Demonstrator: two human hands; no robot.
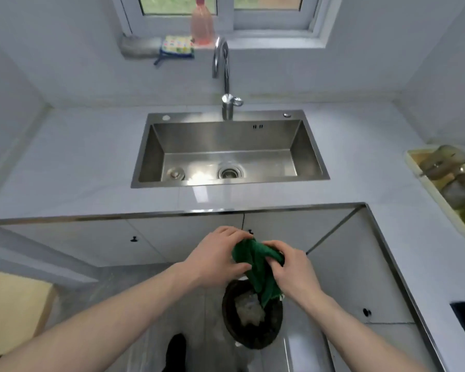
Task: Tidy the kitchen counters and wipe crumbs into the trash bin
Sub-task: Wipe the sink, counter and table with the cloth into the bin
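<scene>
Both my hands grip the green cloth (255, 260): left hand (215, 257) at its 9 o'clock, right hand (293, 272) at 3. Cloth tail hangs over the trash bin (227, 318), at 6 o'clock of the sink (145, 154).

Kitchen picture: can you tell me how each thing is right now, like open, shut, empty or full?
Left hand: grips the green cloth.
Right hand: grips the cloth too.
Green cloth: bunched, hanging over the trash bin.
Trash bin: open, rubbish inside.
Sink: empty, drain uncovered.
Faucet: no water running.
Cabinet doors: closed.
Tray: holds dishes.
</scene>
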